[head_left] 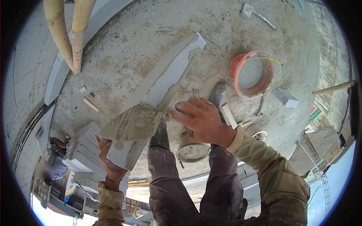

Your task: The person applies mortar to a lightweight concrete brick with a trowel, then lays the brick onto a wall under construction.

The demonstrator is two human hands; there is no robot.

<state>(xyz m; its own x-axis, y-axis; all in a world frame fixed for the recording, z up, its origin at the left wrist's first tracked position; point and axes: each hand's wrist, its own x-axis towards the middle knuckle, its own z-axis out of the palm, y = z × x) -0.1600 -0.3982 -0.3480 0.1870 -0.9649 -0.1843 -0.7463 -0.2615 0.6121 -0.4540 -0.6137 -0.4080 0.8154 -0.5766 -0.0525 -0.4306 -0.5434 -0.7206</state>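
While the left hand (107, 160) grips the lower end of a long grey block (171, 71), fingers wrapped round its edge, the block slants up and to the right over the concrete floor (151, 34), its far end broken and uneven.

Right hand (201, 120): closed, fingers curled toward the neck of a trowel (132, 123) (the handle itself is hidden under the hand). The trowel blade lies flat across the block just above the left hand, coated in grey mortar.

Below the hands: both legs in dark trousers, boots (218, 94) on the floor, and a round metal can (192, 151) between them.

Surroundings:
- red bucket (252, 73) to the right of the block, well apart from it, with a yellow wire (279, 73) at its rim
- small grey offcut (286, 98) just beside the bucket
- hammer (256, 14) at the top edge
- two bamboo poles (71, 34) at upper left
- stack of grey blocks (85, 145) at lower left, with another person (54, 164) beside it
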